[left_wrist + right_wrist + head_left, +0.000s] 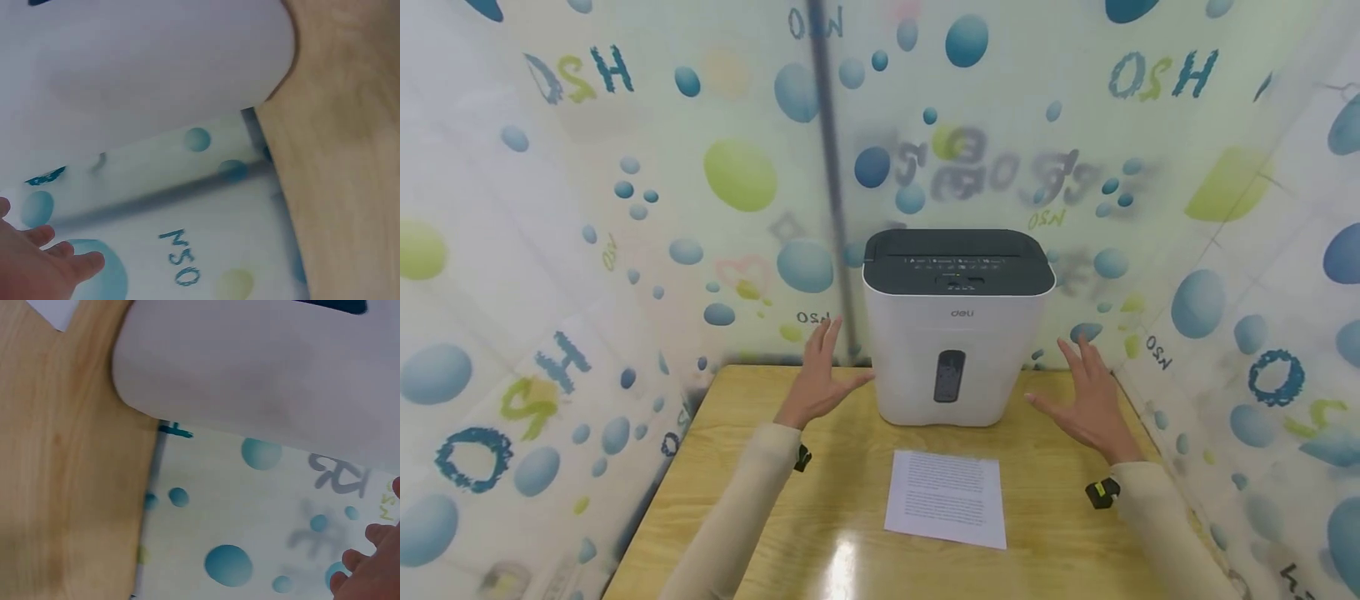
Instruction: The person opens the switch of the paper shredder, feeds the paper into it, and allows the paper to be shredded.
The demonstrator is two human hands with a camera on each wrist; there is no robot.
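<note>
A white paper shredder point(955, 350) with a dark top stands upright at the back of the wooden table. My left hand point(822, 382) is held up beside its left side, fingers extended, thumb pointing toward the white wall of the machine. On the other side my right hand point(1090, 404) is raised with spread fingers, apart from the shredder. Both hands hold nothing. In the left wrist view, fingertips point(87, 265) show at the lower left below the shredder's body point(150, 69). The right wrist view has fingertips point(353, 559) at the lower right.
A printed sheet of paper point(946, 498) lies on the table point(820, 500) in front of the shredder. Behind and at both sides hangs a curtain point(737, 250) with blue and green dots, close to the table's edges.
</note>
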